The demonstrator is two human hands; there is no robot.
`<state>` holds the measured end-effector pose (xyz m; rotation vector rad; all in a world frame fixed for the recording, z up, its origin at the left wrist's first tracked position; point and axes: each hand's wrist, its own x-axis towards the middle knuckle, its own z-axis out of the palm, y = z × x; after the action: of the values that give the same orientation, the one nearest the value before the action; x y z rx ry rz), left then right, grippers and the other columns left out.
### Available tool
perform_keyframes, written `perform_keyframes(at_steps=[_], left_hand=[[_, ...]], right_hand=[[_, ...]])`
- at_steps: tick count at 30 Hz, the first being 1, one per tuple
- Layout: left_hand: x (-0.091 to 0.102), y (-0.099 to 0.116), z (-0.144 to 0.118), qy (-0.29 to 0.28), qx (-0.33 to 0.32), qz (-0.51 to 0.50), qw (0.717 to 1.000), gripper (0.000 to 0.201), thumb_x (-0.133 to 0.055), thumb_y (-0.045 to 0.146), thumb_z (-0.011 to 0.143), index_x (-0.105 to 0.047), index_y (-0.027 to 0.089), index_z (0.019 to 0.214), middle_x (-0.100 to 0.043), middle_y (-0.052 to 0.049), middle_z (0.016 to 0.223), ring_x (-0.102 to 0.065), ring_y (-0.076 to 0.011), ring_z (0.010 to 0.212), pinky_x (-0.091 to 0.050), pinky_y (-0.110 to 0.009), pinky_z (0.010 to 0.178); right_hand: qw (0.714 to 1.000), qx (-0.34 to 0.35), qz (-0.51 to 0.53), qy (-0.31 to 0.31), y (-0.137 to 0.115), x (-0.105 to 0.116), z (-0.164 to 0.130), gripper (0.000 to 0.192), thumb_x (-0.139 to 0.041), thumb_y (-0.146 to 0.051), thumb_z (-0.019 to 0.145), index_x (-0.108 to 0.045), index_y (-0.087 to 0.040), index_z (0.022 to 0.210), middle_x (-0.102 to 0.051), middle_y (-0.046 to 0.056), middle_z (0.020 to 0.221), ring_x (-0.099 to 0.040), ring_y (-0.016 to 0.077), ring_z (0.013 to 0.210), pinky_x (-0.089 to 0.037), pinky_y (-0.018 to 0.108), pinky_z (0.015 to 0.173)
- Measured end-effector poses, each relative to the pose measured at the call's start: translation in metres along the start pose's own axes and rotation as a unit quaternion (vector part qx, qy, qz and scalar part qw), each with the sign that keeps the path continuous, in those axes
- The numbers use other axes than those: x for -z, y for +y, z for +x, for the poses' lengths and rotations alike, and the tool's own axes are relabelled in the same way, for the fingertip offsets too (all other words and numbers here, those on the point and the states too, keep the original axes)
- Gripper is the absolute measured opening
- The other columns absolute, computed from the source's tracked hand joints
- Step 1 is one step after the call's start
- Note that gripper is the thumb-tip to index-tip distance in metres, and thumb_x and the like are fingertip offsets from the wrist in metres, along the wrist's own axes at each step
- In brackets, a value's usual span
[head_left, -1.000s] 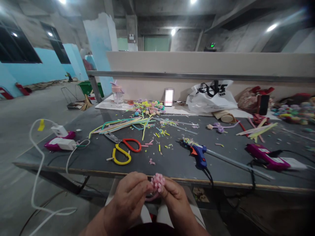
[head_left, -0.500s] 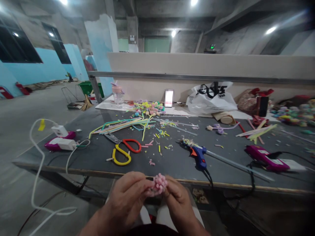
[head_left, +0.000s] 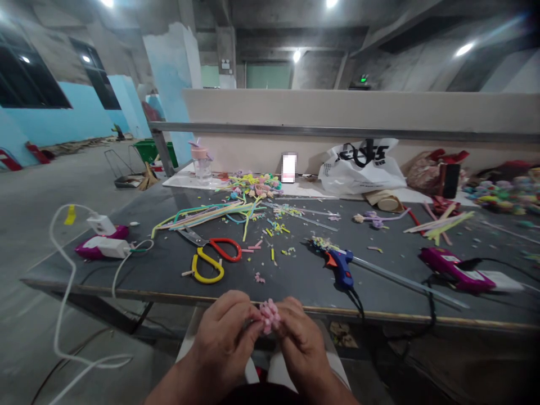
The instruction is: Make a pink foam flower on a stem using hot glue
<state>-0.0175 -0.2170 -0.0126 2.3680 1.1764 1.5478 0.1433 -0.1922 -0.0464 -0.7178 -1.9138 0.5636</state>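
A small pink flower-like cluster (head_left: 269,316) of short fuzzy pieces is held between my two hands, just in front of the table edge. My left hand (head_left: 223,332) pinches its left side with thumb and fingertips. From the right, my right hand (head_left: 300,337) grips it with bent fingers. On the table beyond lie scissors (head_left: 207,247) with one red and one yellow handle. A blue glue gun (head_left: 343,270) with an orange trigger and a long clear glue stick (head_left: 405,281) rests to the right. Pink scraps (head_left: 259,278) lie between them.
Pastel fuzzy stems (head_left: 211,215) and a heap of small flowers (head_left: 255,184) lie farther back. Purple power strips (head_left: 101,246) with a white cable sit at left, another purple strip (head_left: 458,271) at right. A cup (head_left: 201,163), a phone (head_left: 289,167) and a white bag (head_left: 363,167) stand behind.
The pink cluster has turned in my fingers and shifted slightly left. My right hand has moved a little left with it; the table things stay put.
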Motion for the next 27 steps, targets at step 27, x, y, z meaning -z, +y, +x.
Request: perform_keyframes(at_steps=[27], left_hand=[[0.017, -0.005, 0.000, -0.002, 0.027, -0.052, 0.998, 0.020, -0.052, 0.005, 0.079, -0.059, 0.017, 0.094, -0.057, -0.004, 0.082, -0.055, -0.0127, 0.078, -0.049, -0.021, 0.069]], right_hand=[[0.942, -0.206, 0.264, -0.021, -0.002, 0.001, -0.002, 0.022, -0.057, -0.038, 0.081, -0.072, -0.022, 0.075, -0.063, 0.002, 0.072, -0.056, 0.0158, 0.070, -0.045, 0.025, 0.067]])
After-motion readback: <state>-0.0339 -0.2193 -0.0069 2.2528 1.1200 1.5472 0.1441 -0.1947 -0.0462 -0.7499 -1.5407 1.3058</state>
